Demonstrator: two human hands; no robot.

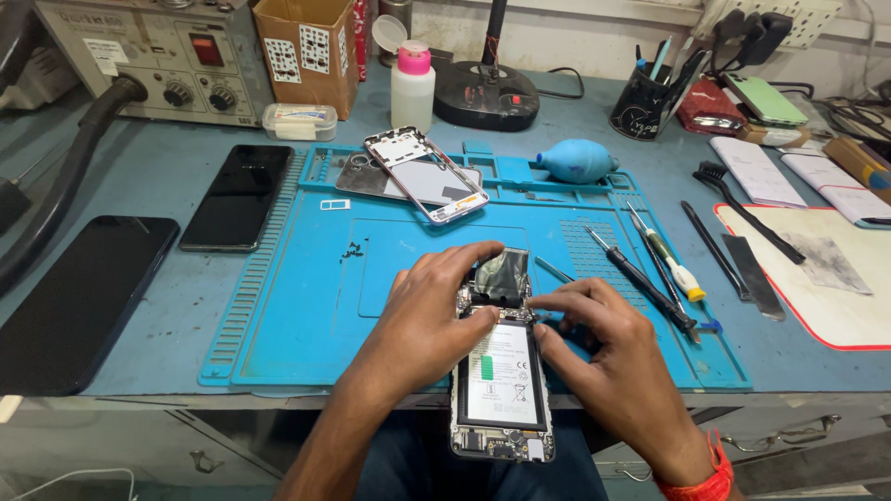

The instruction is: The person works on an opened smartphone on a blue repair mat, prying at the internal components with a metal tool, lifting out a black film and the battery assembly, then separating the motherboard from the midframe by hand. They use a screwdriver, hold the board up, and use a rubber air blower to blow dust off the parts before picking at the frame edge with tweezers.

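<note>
An opened smartphone with its back cover off and a white-labelled battery exposed (502, 385) lies lengthwise at the near edge of the blue silicone repair mat (306, 325), its lower end hanging past the bench edge at 6 o'clock. The left hand (429, 320) rests on the phone's left flank, fingers curled over the upper part and touching a lifted grey metal shield plate (504, 276) that stands tilted at the phone's 12 o'clock end. The right hand (599, 348) sits at the phone's 3 o'clock side — thumb and forefinger pinched narrowly together just above the battery; whether they hold anything I cannot tell.

At 12 o'clock from the hands a silver phone frame with a white inner panel (425, 174) lies tilted on the mat. At 1 o'clock sits a teal rubber air-blower bulb (576, 160). At 3 o'clock — just beside the right hand — lie a black-handled screwdriver (642, 281) and a screwdriver with a white and yellow handle (670, 260). At 10 o'clock a black smartphone lying face up (238, 196) rests off the mat.
</note>
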